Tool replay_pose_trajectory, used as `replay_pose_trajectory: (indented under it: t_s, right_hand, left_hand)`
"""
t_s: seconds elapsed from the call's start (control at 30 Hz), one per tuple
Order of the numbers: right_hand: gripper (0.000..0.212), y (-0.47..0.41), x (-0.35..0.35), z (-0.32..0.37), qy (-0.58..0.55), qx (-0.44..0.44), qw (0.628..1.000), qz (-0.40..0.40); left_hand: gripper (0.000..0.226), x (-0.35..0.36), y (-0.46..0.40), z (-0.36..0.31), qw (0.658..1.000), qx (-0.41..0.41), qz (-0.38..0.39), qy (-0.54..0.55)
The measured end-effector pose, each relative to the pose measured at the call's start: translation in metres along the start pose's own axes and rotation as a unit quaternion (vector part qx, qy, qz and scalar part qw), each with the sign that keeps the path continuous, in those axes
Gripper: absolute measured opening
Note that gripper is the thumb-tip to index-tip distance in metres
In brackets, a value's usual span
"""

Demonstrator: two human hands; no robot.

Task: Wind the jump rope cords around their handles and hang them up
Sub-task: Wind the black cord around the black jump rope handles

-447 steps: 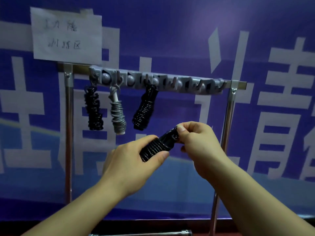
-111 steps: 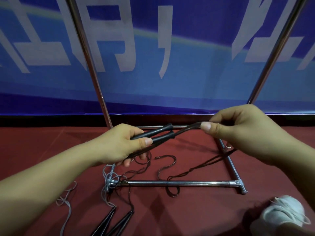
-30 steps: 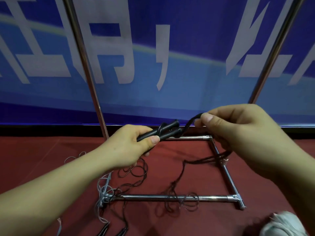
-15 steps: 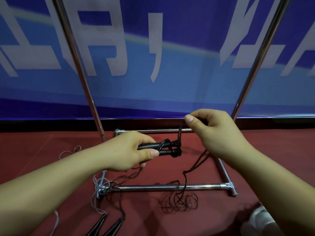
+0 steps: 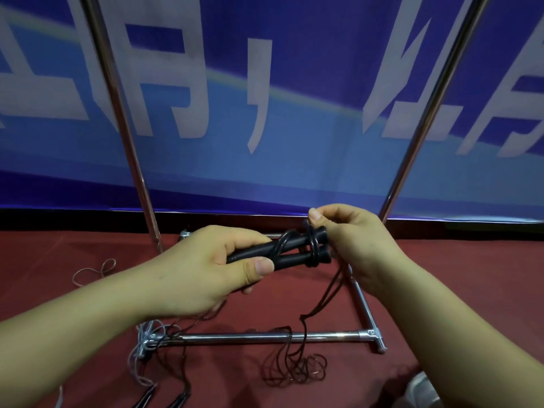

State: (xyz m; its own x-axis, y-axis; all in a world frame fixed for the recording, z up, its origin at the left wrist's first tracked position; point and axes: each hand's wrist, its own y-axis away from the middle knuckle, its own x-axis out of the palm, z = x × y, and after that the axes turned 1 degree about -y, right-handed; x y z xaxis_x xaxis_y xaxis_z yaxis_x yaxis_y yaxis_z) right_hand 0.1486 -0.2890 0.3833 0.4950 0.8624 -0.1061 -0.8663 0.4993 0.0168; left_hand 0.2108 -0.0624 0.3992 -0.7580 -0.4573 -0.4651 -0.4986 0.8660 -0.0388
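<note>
Two black handles [image 5: 282,253] lie side by side in the left hand [image 5: 206,269], whose fingers curl tight around them. Right hand [image 5: 350,240] fingers pinch the black cord [image 5: 312,245], looped around the handle ends, slack trailing to the red floor [image 5: 441,275].

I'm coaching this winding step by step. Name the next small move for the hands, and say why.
Probably carry the cord round the handles once more with the right hand. The left hand grips both handles together, only a couple of turns sit near their far ends, and most of the cord trails slack to the red floor.
</note>
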Motion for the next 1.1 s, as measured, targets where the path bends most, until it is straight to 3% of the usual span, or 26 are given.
replay_pose_trajectory:
  t_s: [0.17,0.27,0.47,0.6,0.8,1.1]
  right_hand:
    - [0.02,0.001,0.001,-0.005,0.056,-0.027,0.998,-0.015]
    - [0.018,0.002,0.002,-0.006,0.149,-0.075,0.986,-0.013]
    - [0.019,0.016,0.01,-0.007,0.194,-0.084,0.975,0.066]
    - [0.012,0.027,0.017,-0.006,0.148,-0.025,0.981,0.122]
    - [0.009,0.033,0.016,-0.005,0.153,0.019,0.982,0.11]
    - [0.029,0.041,0.016,-0.001,0.188,0.012,0.977,0.1]
  left_hand:
    - [0.016,0.001,-0.001,0.001,0.997,0.014,-0.081,0.004]
    - [0.014,0.0,-0.002,0.005,0.991,0.023,-0.129,-0.017]
    - [0.015,-0.003,-0.007,0.022,0.977,0.017,-0.205,-0.049]
    - [0.011,-0.01,-0.011,0.036,0.968,-0.017,-0.241,-0.074]
    - [0.005,-0.02,-0.01,0.052,0.951,-0.09,-0.251,-0.154]
    - [0.012,-0.015,-0.004,0.047,0.952,-0.139,-0.187,-0.199]
